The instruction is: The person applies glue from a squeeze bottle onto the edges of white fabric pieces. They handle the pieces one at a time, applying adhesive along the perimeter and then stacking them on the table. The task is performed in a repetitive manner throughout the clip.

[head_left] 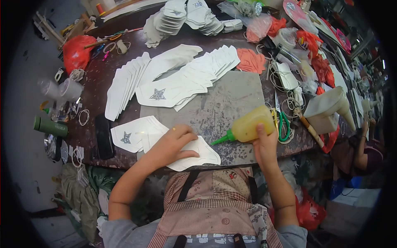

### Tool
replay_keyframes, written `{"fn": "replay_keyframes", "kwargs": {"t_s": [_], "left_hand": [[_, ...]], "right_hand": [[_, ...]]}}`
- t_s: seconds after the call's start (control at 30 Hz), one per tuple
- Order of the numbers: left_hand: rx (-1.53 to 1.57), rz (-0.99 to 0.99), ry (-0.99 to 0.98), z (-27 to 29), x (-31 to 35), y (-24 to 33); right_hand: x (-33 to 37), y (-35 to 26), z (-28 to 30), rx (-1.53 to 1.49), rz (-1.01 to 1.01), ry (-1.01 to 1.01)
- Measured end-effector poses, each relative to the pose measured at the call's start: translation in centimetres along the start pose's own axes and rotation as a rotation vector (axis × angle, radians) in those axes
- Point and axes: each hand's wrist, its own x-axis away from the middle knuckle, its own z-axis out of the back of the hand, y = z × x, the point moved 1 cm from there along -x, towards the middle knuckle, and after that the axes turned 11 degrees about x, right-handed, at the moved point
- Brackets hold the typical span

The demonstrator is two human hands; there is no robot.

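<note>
My right hand (264,142) is wrapped round a squeeze bottle (250,126) of yellowish liquid, held tilted with its green nozzle pointing left. The nozzle tip is just above the right end of a white cut piece (204,156), shaped like part of a shoe upper. My left hand (173,144) holds that piece against the board, its thumb and fingers bent over the surface. Partly under this hand lies another white piece (136,128) with a glittery silver star. Beyond it, a fanned row of similar white pieces (178,89) covers the far part of the grey board (231,97).
More stacks of white pieces (169,20) stand at the back, near orange-red pieces (250,60). Green-handled scissors (283,124) and a whitish plastic container (326,109) are on the right. A dark phone-like slab (104,136) and a green flask (50,126) sit left.
</note>
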Motion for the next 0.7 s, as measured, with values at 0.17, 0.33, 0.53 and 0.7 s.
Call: {"fn": "replay_keyframes", "kwargs": {"t_s": [0.17, 0.33, 0.53, 0.7], "left_hand": [[-0.014, 0.03, 0.035, -0.2, -0.5, 0.3], [-0.005, 0.07, 0.042, -0.2, -0.4, 0.1], [0.018, 0.114, 0.035, -0.2, -0.3, -0.2], [0.011, 0.114, 0.027, -0.3, -0.4, -0.2]], "right_hand": [[-2.1, -0.2, -2.5, 0.127, -0.082, -0.039], [-3.0, -0.1, -3.6, 0.145, -0.106, -0.054], [-2.9, -0.2, -3.7, 0.193, -0.096, -0.063], [-2.3, -0.3, -2.7, 0.255, -0.087, -0.069]]}}
